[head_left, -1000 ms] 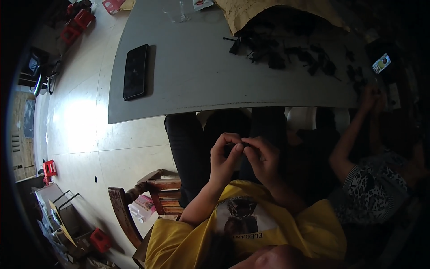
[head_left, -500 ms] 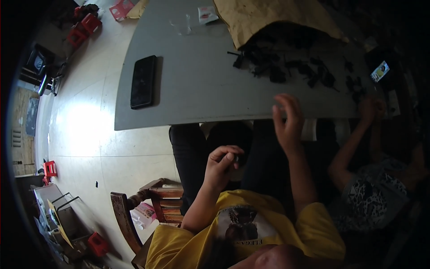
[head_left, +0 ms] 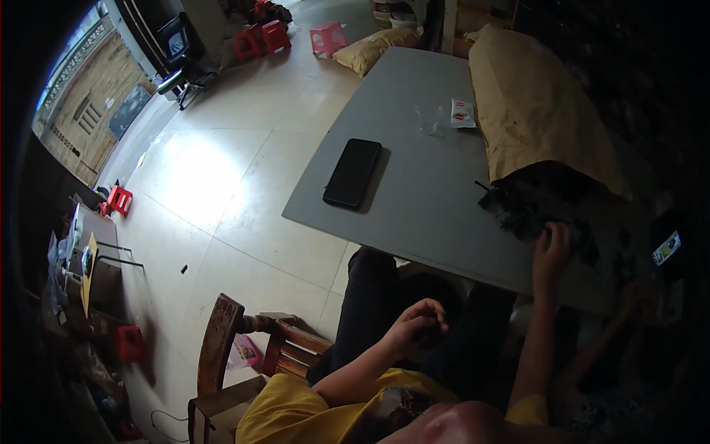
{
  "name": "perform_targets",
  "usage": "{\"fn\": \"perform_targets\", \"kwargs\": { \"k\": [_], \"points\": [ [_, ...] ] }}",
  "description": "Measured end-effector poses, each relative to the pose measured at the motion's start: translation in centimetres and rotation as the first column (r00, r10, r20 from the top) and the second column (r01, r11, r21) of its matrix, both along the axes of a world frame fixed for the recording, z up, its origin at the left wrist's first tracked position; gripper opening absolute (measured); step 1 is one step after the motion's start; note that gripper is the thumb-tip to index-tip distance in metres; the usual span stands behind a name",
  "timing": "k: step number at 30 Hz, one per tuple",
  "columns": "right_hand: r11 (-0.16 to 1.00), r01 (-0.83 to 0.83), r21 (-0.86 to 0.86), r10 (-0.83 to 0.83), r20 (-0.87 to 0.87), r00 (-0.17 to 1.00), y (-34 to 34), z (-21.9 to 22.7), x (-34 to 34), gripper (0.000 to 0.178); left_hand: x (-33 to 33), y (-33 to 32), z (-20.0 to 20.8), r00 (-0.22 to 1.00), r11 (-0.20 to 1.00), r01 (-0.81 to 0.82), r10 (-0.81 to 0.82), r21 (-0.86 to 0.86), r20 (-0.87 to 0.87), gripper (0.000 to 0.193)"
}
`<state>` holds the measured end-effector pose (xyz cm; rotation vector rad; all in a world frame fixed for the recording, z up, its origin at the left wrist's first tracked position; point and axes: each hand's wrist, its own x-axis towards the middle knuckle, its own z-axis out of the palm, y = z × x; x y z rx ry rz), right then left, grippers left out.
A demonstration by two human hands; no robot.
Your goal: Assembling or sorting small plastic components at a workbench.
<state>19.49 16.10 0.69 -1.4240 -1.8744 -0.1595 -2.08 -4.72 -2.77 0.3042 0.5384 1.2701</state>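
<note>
On the grey table (head_left: 421,200) lies a heap of small black parts (head_left: 518,214), too dark to tell their kind. My right hand (head_left: 553,251) reaches to the near side of this heap, its fingers bent down and drawn together among the parts; what they grip is hidden. Low over my lap, short of the table edge, my left hand (head_left: 418,324) is curled closed. Something dark seems to be under its fingers, but I cannot make it out. A big brown paper sack (head_left: 540,111) lies behind the heap, its open mouth facing the parts.
A black phone (head_left: 353,173) lies on the table's left part. Farther back are a small white packet (head_left: 462,114) and a clear plastic item (head_left: 431,122). At the right, another person's hands (head_left: 632,300) are near a lit phone screen (head_left: 666,249). A wooden chair (head_left: 222,340) stands at lower left.
My right hand has gone from above the table's near edge forward into the black parts, and its fingers have closed in. My left hand stays curled over my lap. The view has turned leftward.
</note>
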Motion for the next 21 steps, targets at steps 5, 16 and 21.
{"fn": "perform_targets", "kwargs": {
  "k": [5, 16, 21],
  "points": [
    [0.992, 0.112, -0.061, -0.125, -0.293, 0.948, 4.2, -1.9, 4.6, 0.021, 0.1, 0.1, -0.9, 0.994, 0.985, 0.047, -0.030, 0.165, -0.106, 0.017],
    [0.896, -0.395, -0.204, -0.008, -0.895, 0.446, -2.3, 3.8, -1.7, 0.022, -0.4, 0.9, 1.1, 0.867, 0.974, -0.072, 0.168, 0.216, -0.469, 0.024],
    [0.501, -0.819, -0.280, -0.055, -0.954, 0.293, -10.0, 1.6, -4.7, 0.014, -0.1, 3.0, 1.8, 0.753, 0.926, -0.067, 0.291, 0.371, -0.590, 0.034]
  ]
}}
